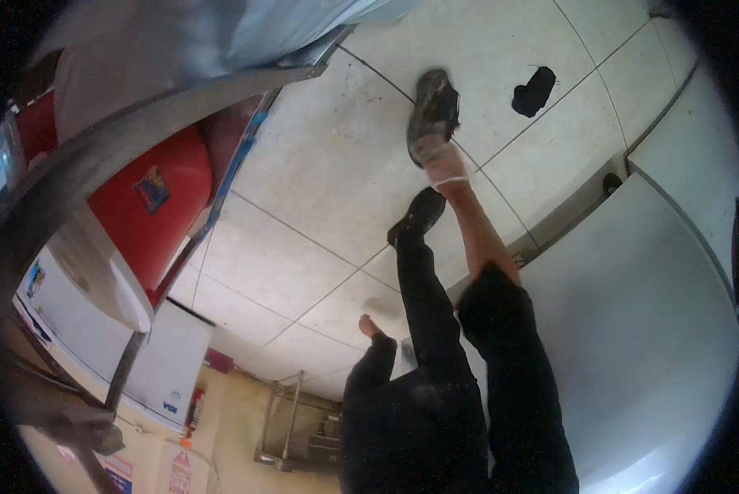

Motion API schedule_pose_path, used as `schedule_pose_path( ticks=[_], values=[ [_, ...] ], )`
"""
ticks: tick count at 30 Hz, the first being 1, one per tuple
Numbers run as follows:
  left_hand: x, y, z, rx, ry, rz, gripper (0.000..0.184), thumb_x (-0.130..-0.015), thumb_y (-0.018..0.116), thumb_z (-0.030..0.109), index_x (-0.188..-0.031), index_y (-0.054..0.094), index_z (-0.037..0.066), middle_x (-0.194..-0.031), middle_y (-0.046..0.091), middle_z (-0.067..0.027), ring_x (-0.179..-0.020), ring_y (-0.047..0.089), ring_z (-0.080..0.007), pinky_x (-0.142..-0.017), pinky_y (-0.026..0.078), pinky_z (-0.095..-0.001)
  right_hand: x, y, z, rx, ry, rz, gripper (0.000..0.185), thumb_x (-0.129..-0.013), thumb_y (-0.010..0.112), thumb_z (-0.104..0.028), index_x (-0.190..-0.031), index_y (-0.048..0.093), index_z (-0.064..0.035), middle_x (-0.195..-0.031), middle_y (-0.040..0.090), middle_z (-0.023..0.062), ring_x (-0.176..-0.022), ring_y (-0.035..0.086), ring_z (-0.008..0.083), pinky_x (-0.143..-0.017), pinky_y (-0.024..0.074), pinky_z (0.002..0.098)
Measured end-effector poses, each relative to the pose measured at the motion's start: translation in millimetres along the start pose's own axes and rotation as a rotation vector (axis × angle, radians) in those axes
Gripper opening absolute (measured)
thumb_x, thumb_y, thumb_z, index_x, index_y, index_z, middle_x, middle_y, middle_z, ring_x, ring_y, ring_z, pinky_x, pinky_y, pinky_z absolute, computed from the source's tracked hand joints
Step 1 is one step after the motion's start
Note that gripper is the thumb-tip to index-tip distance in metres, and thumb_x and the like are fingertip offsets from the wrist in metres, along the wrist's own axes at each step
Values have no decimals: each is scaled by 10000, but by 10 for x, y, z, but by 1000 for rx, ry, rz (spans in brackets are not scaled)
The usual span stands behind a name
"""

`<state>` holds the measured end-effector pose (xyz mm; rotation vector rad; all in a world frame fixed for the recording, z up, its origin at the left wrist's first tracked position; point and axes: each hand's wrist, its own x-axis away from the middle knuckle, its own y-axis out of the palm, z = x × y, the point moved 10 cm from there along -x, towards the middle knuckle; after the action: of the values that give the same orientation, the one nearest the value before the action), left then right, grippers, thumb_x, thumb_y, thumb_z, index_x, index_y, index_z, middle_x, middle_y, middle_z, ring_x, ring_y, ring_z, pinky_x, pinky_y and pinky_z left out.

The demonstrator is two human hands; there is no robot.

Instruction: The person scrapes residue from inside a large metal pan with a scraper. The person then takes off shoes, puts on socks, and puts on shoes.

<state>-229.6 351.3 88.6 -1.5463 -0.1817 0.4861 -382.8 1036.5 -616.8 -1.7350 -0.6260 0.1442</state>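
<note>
From a loose black sleeve my bare right forearm reaches over the tiled floor. A pale band crosses its wrist, and my right hand (437, 152) looks covered in something thin and clear. Its fingers are smeared and partly hidden against a dark, blurred, shoe-like thing (435, 99); whether I grip it I cannot tell. Below the wrist is a dark shoe (419, 216) at the end of my black trouser leg. Beside my body, my left hand (368, 325) shows small and blurred, its fingers unclear, with nothing visible in it.
A small black object (534, 91) lies on the floor. Along the right stands a large white, smooth-sided unit (633, 305). A metal-edged counter (180, 107) and a red panel (163, 206) occupy the left. Lower down are a white cabinet (167, 358), a fire extinguisher (195, 410) and a metal rack (283, 424).
</note>
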Motion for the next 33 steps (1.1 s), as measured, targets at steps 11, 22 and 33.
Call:
schedule_pose_path(
  ticks=[11,22,33],
  values=[
    [78,114,253,-84,-119,32,657,-955,424,551,-1489,356,174,-1540,357,-103,-1402,339,-344,-1144,267,-538,23,-985,752,-317,356,444,270,-809,514,-28,-1076,557,-39,-1050,582,155,-1009,548,343,-876,473,467],
    [171,151,268,-108,-163,43,633,-963,425,522,-1475,373,154,-1521,376,-109,-1388,355,-336,-1140,274,-517,333,-2732,508,-49,-41,602,246,-722,706,-74,-888,529,-116,-920,528,98,-904,548,305,-749,479,425],
    [113,205,289,-119,-152,36,609,-971,427,494,-1461,389,134,-1502,394,-115,-1375,370,-328,-1135,282,-497,897,-1225,1607,-1813,940,474,311,-931,617,-66,-1228,590,25,-1104,654,94,-966,626,152,-703,519,214]
  ],
)
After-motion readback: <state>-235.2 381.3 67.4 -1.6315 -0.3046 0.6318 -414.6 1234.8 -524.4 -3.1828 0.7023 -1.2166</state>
